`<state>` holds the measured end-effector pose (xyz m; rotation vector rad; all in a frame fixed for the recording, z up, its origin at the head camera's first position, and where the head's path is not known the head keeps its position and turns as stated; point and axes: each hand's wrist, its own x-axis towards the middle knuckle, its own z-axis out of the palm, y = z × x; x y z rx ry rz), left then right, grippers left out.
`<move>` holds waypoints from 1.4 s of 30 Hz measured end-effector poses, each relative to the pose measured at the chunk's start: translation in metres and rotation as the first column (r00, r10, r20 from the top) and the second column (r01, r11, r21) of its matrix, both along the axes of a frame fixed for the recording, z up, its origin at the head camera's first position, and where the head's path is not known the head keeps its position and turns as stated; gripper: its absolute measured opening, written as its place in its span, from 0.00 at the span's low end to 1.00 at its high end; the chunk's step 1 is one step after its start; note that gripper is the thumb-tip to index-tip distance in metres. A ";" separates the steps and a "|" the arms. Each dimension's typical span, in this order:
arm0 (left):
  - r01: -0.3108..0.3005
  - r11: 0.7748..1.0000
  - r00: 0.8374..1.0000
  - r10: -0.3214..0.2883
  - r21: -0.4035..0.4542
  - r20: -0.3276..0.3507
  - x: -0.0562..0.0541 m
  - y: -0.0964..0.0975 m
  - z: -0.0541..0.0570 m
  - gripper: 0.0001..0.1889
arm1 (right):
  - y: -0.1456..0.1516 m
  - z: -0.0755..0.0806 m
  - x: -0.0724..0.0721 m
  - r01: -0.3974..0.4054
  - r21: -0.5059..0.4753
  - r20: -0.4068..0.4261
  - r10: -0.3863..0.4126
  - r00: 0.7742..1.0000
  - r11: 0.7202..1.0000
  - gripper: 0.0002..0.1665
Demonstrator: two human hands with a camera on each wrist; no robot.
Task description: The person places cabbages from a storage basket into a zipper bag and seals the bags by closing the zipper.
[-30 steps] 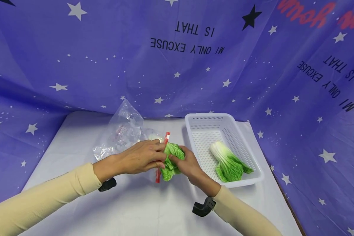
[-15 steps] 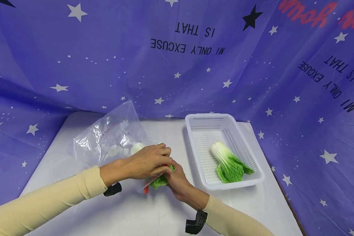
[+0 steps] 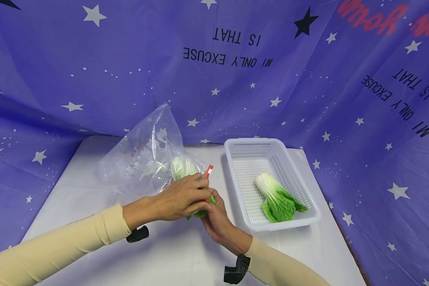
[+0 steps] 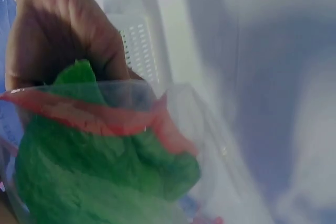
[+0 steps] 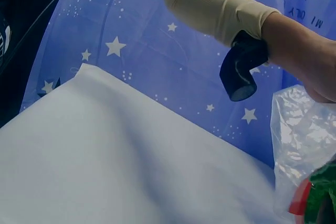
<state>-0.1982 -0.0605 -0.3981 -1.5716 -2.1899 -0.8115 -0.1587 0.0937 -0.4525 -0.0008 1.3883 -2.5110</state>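
A clear zip bag with a red strip lies left of centre in the head view. Inside it shows the white base of a napa cabbage; its green leaves are mostly behind the fingers. My left hand pinches the bag's mouth from above. My right hand holds the leafy end, close against the left fingers. In the left wrist view, green leaves lie behind the clear plastic and red strip, with the right hand curled at the leaf tip.
A white perforated basket stands on the right of the white table, holding a second napa cabbage. Starry purple cloth hangs behind and beside the table. The right wrist view shows the bag at its right edge.
My right hand has moved left and down with the leafy end, and the cabbage sits further into the bag. The bag has spread out and risen. The basket's cabbage has stayed put.
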 end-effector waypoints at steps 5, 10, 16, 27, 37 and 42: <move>0.016 0.999 1.000 -0.016 0.040 -0.011 0.004 0.005 -0.005 0.09 | -0.003 -0.004 0.001 -0.011 -0.048 -0.057 0.008 0.998 0.999 0.19; 0.031 0.999 0.999 -0.031 0.026 -0.025 0.009 0.008 -0.009 0.12 | -0.005 -0.006 0.002 -0.056 -0.087 -0.105 0.047 0.993 0.995 0.27; 0.034 0.999 0.999 -0.034 0.029 -0.002 0.011 0.008 -0.011 0.12 | -0.008 -0.007 0.002 -0.030 -0.009 -0.104 0.029 0.994 1.000 0.25; 0.060 0.993 0.986 -0.074 0.101 0.147 0.009 0.003 -0.007 0.08 | 0.033 -0.008 0.018 -0.005 0.529 -0.297 0.191 0.936 0.848 0.11; 0.095 0.991 0.987 -0.106 0.093 0.124 0.012 0.008 -0.009 0.08 | 0.037 -0.021 0.022 0.227 0.675 -0.703 0.518 0.488 0.702 0.27; 0.089 0.990 0.986 -0.104 0.112 0.132 0.013 0.012 -0.004 0.08 | 0.030 -0.028 0.026 0.324 0.645 -0.753 0.504 0.423 0.692 0.32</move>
